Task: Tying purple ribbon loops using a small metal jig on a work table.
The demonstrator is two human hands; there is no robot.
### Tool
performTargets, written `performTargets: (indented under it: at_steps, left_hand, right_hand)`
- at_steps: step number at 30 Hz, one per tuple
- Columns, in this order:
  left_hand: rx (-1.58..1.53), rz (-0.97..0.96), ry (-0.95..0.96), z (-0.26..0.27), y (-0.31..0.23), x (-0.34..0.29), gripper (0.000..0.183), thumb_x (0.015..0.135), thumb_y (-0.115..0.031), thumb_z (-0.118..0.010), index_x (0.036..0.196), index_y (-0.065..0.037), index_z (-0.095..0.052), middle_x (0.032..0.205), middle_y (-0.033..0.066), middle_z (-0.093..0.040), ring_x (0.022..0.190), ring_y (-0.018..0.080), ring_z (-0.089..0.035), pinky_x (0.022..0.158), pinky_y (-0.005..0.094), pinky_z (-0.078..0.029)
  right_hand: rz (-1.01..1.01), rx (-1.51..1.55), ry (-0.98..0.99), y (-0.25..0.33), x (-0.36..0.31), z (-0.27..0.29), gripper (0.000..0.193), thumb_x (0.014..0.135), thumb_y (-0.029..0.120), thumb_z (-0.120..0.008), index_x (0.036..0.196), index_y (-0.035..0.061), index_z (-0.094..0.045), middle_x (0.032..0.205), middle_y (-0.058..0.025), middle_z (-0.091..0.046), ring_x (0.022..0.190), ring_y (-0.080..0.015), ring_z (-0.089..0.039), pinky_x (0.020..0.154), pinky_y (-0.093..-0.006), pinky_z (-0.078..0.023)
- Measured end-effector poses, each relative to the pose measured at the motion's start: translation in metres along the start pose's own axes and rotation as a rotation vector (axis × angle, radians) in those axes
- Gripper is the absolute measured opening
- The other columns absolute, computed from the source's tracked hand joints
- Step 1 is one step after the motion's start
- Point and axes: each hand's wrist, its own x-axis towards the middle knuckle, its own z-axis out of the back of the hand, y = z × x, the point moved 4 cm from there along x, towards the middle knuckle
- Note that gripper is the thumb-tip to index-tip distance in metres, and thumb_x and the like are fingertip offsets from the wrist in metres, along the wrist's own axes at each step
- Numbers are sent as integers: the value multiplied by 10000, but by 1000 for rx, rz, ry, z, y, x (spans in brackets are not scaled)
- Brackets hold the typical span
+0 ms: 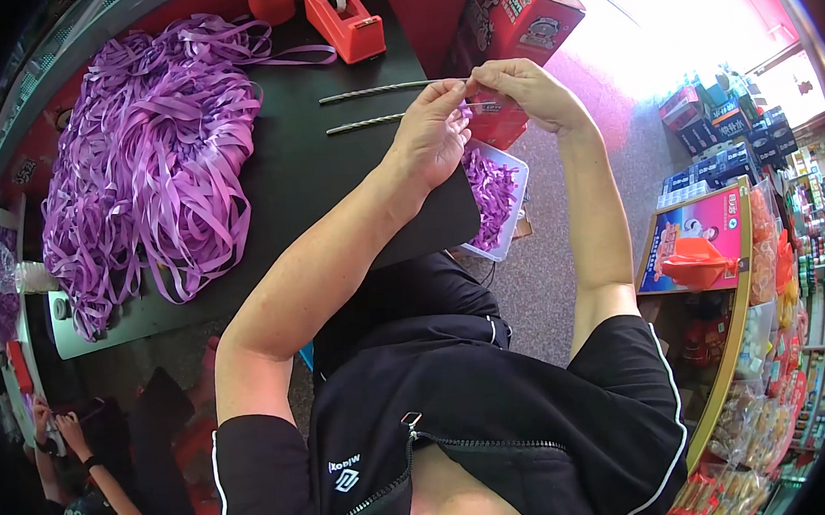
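Observation:
Two thin twisted metal rods [363, 93] lie side by side above the dark table, their far ends hidden at my hands. My left hand [432, 132] is closed in a pinch, its thumb and forefinger at the upper rod. A small bit of purple ribbon [465, 110] shows at its fingers. Fingertip to fingertip with it, my right hand [523, 92] also pinches, past the table's right edge. What lies between the right fingertips is too small to make out. To the left, a big heap of purple ribbon loops [158, 170] covers much of the table [297, 184].
A red tape dispenser [346, 23] stands at the table's back edge. Below my hands, a white bin [521, 202] holds short purple ribbon pieces. A red carton [529, 10] stands behind; shelves with packaged goods [762, 329] line the right. Another person's hands [56, 426] work at lower left.

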Motion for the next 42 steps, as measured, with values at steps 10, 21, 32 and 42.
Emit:
performTargets:
  at_steps: [10, 21, 32, 42]
  left_hand:
    - [57, 8, -3, 3, -1, 1, 167, 899, -263, -656, 1004, -196, -545, 1071, 99, -542, 1089, 288, -453, 993, 433, -315]
    - [74, -4, 5, 5, -1, 2, 141, 909, -281, -639, 991, -203, -554, 1032, 89, -559, 1047, 263, -471, 954, 417, -333]
    - [-4, 20, -100, -4, -4, -8, 341, 947, -310, -557, 1256, -193, -474, 1284, 239, -429, 1261, 376, -342, 1095, 476, -202]
    - [-140, 64, -67, -8, -4, -9, 478, 967, -298, -497, 1397, -150, -347, 1477, 375, -85, 1422, 441, -53, 1161, 487, -17]
  right_hand:
    - [-94, 471, -301, -22, -21, -24, 298, 927, 265, -616, 1057, 4, -674, 940, 3, -620, 857, -74, -530, 821, -240, -427]
    - [29, 400, -333, -29, -21, -20, 216, 868, 175, -673, 972, -14, -657, 1018, -50, -639, 940, -94, -564, 881, -253, -429]
    - [-234, 253, -61, -35, 6, 5, 186, 865, 174, -674, 970, 22, -655, 840, 23, -628, 740, -42, -532, 690, -204, -421]
    - [-318, 0, 357, -44, 40, 20, 216, 844, 225, -671, 907, 18, -682, 816, 22, -625, 770, -70, -538, 753, -230, -416]
